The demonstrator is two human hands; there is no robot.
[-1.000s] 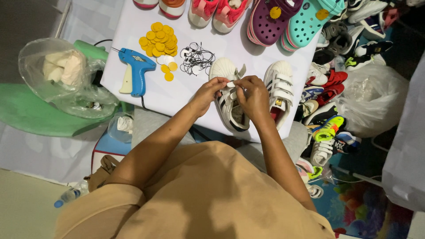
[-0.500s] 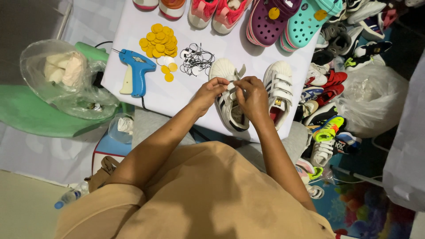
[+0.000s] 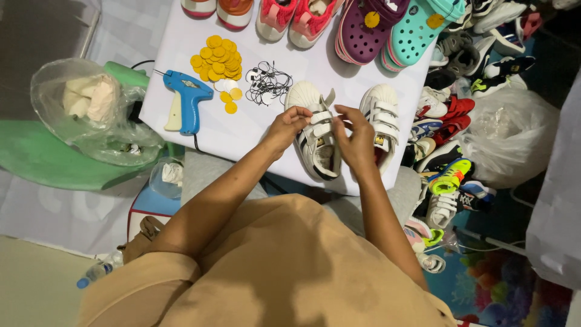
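Note:
A small white shoe with black stripes and strap closures (image 3: 318,142) lies on the white tabletop (image 3: 242,130) in front of me. My left hand (image 3: 289,125) pinches a strap at the shoe's left side. On the shoe's right side, my right hand (image 3: 356,139) has its fingers on the straps. The matching white shoe (image 3: 381,112) lies just to the right, untouched.
A blue tagging gun (image 3: 184,100), a pile of yellow round tags (image 3: 219,60) and a tangle of black strings (image 3: 266,82) lie to the left. Colourful shoes and clogs (image 3: 387,30) line the far edge. Several more shoes (image 3: 448,151) are heaped at right; a clear plastic bag (image 3: 91,109) sits at left.
Both hands stay on the striped shoe; the fingers have shifted slightly along its straps. Nothing else has moved.

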